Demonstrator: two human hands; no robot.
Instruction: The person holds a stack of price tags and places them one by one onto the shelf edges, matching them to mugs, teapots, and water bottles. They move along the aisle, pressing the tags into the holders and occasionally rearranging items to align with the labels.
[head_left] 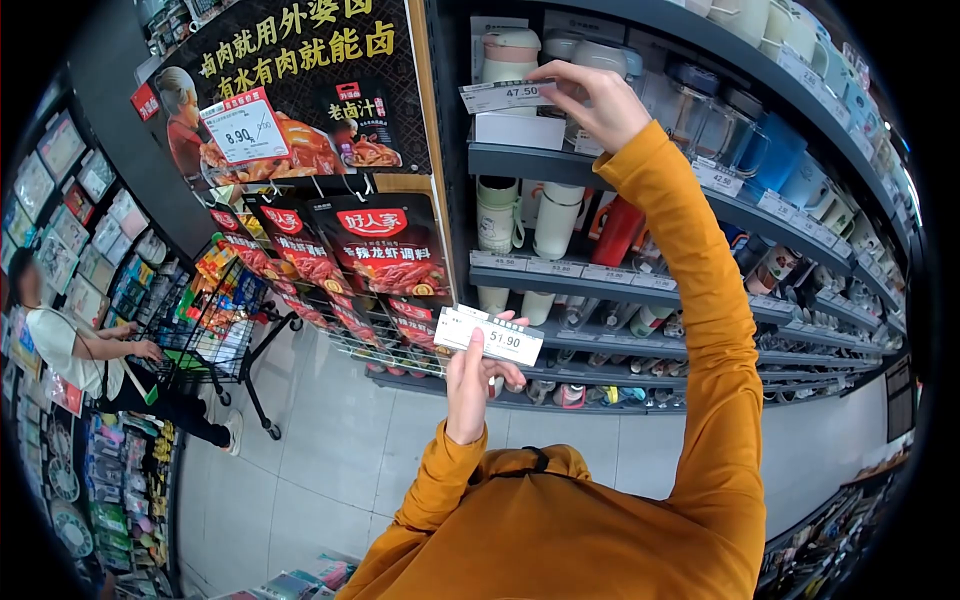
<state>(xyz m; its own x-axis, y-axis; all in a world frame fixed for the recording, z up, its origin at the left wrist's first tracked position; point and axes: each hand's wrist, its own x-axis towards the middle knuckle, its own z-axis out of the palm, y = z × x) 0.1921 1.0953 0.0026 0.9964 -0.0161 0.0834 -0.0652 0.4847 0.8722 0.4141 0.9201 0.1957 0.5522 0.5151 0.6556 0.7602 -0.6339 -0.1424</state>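
Note:
My right hand [608, 105] is raised to an upper shelf and pinches the right end of a paper price tag [500, 96] marked 47.50. The tag is tilted in front of a pink-lidded cup [511, 48]. Just below it is a blank white panel [519, 131] above the shelf edge. Lower down, in front of my body, my left hand [466, 392] grips a price tag [512, 347] marked 51.90, thumb on its face. The edge of what looks like another tag shows behind it. Their fingers partly hide behind the tags.
Tiered shelves [640, 180] of cups and bottles curve away right. Red seasoning packets [390, 245] hang beside them under a poster [290, 90]. At left, a person [75, 345] stands at a loaded shopping cart [205, 345] on the tiled floor [330, 430].

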